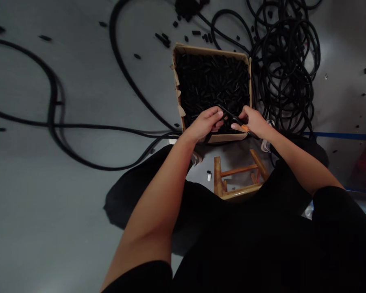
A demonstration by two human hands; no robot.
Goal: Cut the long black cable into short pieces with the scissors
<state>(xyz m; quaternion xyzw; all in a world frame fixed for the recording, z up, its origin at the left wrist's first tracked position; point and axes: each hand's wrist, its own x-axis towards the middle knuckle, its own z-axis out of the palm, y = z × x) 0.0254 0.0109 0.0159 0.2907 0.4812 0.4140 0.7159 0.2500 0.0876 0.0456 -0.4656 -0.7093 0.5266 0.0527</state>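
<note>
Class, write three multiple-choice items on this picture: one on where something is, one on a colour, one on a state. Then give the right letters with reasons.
1. Where does the coil of hose lie?
A. right of the box
B. inside the box
C. on the stool

2. What colour are the pieces filling the cardboard box?
A. white
B. black
C. red

3. What are the hands doing?
A. resting on the floor
B. lifting the stool
C. gripping things above the box

Answers: 1 A, the coil sits beside the box's right wall. 2 B, all look black. 3 C, the left hand pinches a hose end and the right hand holds an orange-handled tool; the wooden stool stands untouched.
</note>
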